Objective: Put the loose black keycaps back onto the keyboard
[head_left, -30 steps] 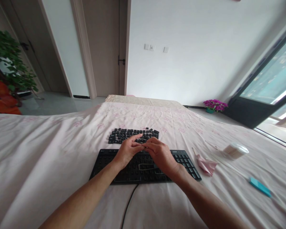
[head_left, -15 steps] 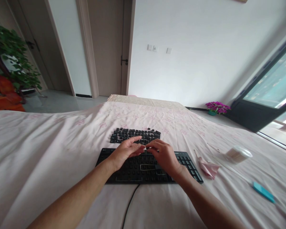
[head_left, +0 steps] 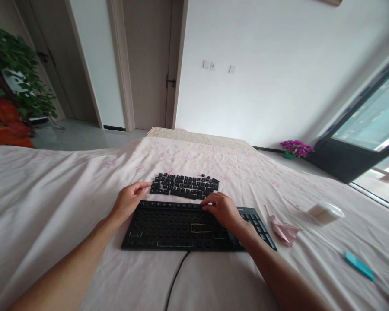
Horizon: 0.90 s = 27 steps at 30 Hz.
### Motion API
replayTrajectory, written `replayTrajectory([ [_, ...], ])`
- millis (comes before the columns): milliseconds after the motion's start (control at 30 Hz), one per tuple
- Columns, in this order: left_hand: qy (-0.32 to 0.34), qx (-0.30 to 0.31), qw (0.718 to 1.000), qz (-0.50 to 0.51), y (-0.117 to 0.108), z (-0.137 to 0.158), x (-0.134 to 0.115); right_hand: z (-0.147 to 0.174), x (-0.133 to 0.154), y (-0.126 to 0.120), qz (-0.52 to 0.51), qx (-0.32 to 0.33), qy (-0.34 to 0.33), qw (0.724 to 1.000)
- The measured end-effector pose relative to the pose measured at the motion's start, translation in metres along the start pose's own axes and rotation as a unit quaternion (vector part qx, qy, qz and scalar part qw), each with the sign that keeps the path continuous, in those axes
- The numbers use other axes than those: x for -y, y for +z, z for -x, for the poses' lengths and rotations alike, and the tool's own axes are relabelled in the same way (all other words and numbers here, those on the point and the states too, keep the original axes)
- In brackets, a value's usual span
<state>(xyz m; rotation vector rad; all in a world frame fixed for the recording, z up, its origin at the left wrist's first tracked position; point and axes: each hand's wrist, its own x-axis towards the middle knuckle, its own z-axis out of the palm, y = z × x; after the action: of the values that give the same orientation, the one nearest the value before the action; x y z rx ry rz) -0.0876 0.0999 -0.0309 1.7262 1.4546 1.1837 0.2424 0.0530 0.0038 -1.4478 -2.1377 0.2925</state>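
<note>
A black keyboard (head_left: 178,216) lies on the bed, most of its main section stripped of caps, with a row of keys along its far edge. Beyond it, loose black keycaps (head_left: 184,182) are laid out in rows, a long bar-shaped cap among them. My left hand (head_left: 131,198) is beside the left end of these caps, fingers stretched and fingertips close to the outermost ones. Over the keyboard's far row, my right hand (head_left: 223,208) is closed, its fingertips pinched at a keycap there. A pale wire loop (head_left: 200,228) rests on the bare section.
To the right lie a pink cloth (head_left: 283,231), a clear round tub of cotton swabs (head_left: 326,212) and a blue-handled brush (head_left: 359,265). A black cable (head_left: 176,276) runs from the keyboard toward me. The pale flowered sheet (head_left: 68,207) is wrinkled.
My left hand has moved left, away from my right hand, to the loose keycaps' left end. My right hand has stayed near the keyboard's far row, its fingertips slightly lower.
</note>
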Motion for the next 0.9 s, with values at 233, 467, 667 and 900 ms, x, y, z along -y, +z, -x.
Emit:
replayTrajectory([
  [233, 0.003, 0.019, 0.999, -0.027, 0.006, 0.000, 0.006, -0.005, -0.001, 0.001, 0.001, 0.015, -0.009, 1.000],
  [467, 0.008, 0.020, 0.999, -0.047, 0.006, 0.001, 0.008, 0.006, 0.005, 0.007, 0.007, -0.008, -0.036, 0.999],
  [667, 0.008, 0.021, 0.999, -0.049, 0.006, 0.001, 0.008, 0.014, 0.012, 0.005, 0.049, -0.004, -0.063, 0.997],
  [900, 0.007, 0.018, 0.998, -0.062, 0.006, 0.001, 0.007, 0.012, 0.011, 0.004, 0.049, -0.001, -0.057, 0.997],
])
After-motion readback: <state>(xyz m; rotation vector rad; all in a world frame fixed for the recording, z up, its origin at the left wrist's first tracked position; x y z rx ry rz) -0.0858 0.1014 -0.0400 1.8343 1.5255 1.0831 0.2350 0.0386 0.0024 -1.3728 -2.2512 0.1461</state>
